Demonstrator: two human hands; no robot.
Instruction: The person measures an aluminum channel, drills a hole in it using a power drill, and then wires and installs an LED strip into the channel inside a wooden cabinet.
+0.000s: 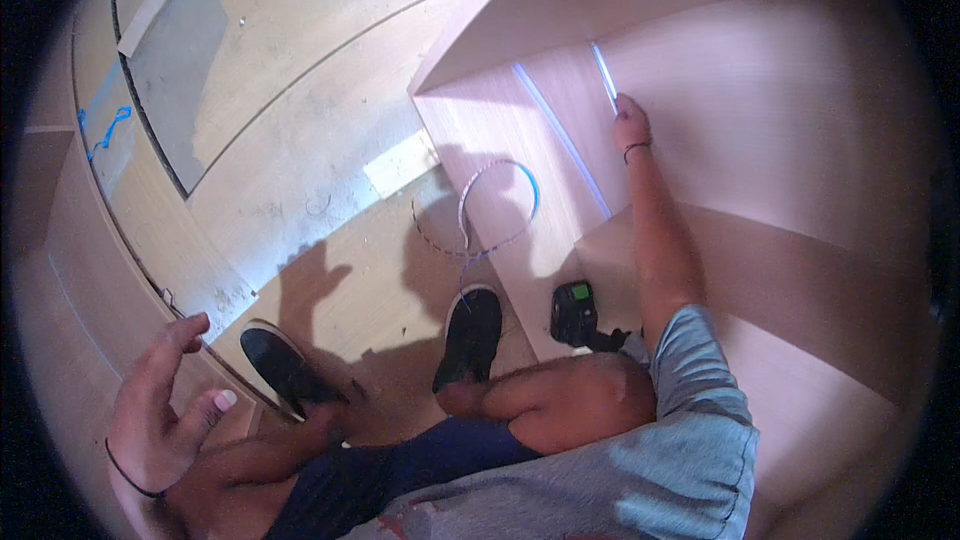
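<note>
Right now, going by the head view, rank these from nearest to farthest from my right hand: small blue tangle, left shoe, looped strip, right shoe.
1. Looped strip: left of your right hand and lower in the picture.
2. Right shoe: just below the loop.
3. Left shoe: left of the right shoe.
4. Small blue tangle: far left.

Grey shirt [570, 470], navy shorts [395, 480], black shoes [472, 335], wristbands [635, 147].

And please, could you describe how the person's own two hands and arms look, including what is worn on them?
Both the left hand and the right hand are gloveless, each with a thin dark wristband, left and right. A short, loose, grey-blue fabric sleeve covers the right upper arm; no left sleeve is visible.
</note>
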